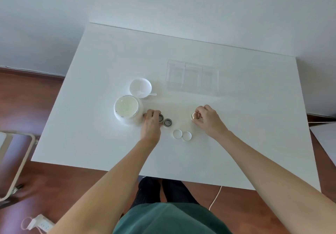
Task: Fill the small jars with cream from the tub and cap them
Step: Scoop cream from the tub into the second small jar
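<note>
Cream tub stands open on the bench; I judge we're setting out jars, none filled. My left hand pinches one small jar, my right hand another jar. Next comes the scoop.

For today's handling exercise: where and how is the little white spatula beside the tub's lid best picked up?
Probably pinch the spatula by its free handle end, coming from the right. That end sticks out onto bare table, while the other end lies tucked against the upturned lid, which blocks a grip there.
</note>
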A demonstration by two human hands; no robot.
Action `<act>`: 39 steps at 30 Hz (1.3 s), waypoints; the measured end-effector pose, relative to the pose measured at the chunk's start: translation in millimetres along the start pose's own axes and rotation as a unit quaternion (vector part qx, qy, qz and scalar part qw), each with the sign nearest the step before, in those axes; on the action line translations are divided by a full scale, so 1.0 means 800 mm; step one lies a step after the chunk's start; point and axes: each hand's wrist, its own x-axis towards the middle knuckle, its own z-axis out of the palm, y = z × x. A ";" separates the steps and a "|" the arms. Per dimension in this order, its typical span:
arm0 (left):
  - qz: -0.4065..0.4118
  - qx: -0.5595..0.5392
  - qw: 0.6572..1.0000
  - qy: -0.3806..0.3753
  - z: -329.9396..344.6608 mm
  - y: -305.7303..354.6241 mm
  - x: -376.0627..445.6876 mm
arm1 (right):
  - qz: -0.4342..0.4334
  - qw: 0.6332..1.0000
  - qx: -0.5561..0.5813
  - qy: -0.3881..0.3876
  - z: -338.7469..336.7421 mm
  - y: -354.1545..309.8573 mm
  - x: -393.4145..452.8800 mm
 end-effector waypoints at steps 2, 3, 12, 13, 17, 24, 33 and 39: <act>0.005 0.003 1.000 0.006 -0.003 0.003 -0.003 | 0.008 0.999 -0.035 -0.003 -0.004 -0.002 0.002; 0.010 0.002 1.000 0.013 -0.006 0.006 -0.006 | 0.007 0.999 -0.053 0.004 -0.006 -0.005 0.003; 0.032 -0.086 0.993 0.076 -0.068 0.020 -0.041 | -0.093 0.995 -0.007 0.033 -0.023 -0.089 0.054; 0.027 -0.104 0.991 0.084 -0.078 0.020 -0.045 | -0.095 0.995 -0.007 0.027 -0.020 -0.100 0.061; -0.001 -0.182 0.975 0.124 -0.116 0.015 -0.057 | -0.089 0.996 -0.002 -0.001 -0.003 -0.136 0.087; -0.082 -0.312 0.930 0.178 -0.156 -0.012 -0.073 | 0.002 0.998 0.047 -0.033 0.030 -0.169 0.117; -0.123 -0.342 0.912 0.187 -0.163 -0.039 -0.084 | 0.238 0.930 0.281 -0.010 0.055 -0.184 0.137; -0.121 -0.349 0.911 0.183 -0.166 -0.046 -0.082 | 0.266 0.909 0.321 0.001 0.049 -0.189 0.137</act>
